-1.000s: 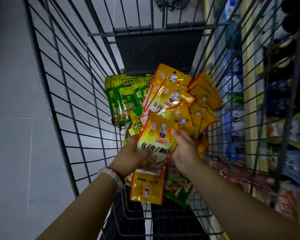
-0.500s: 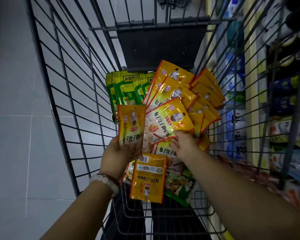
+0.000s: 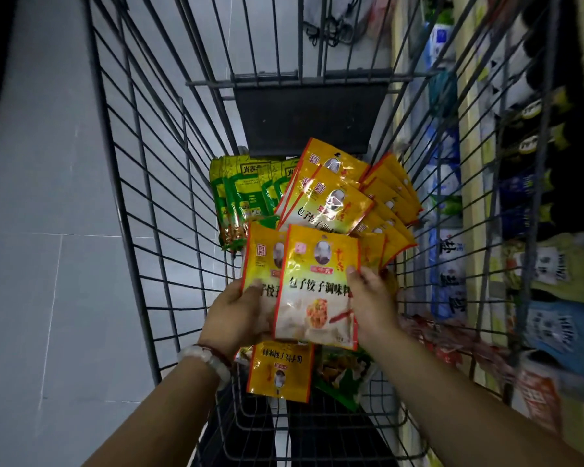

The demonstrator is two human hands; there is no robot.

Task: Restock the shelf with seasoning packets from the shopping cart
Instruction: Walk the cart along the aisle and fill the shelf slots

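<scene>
A pale tiled floor (image 3: pixel 48 230) runs along the left of a shop aisle, and stocked shelves (image 3: pixel 540 264) rise on the right, dim and blurred through the wire of the shopping cart (image 3: pixel 142 203). Nearest, both hands reach into the cart: the left hand (image 3: pixel 233 315), a bead bracelet (image 3: pixel 204 358) at its wrist, has its grip closed on the lower edge of one yellow seasoning packet (image 3: pixel 260 261), thumb on the front; the right hand (image 3: pixel 371 301) pinches the right edge of a second packet (image 3: pixel 317 284) that overlaps the first. Below them one more yellow packet (image 3: pixel 279 369) lies upside down beside a green one (image 3: pixel 343 379). Farther in, a fanned heap of yellow packets (image 3: pixel 338 200) leans against a row of green packets (image 3: pixel 246 193) at the far end. These pouches look light, thin and floppy, with a glossy film that likely slides packet on packet; holding by a sealed edge or squaring several into a flat stack should control them best.
</scene>
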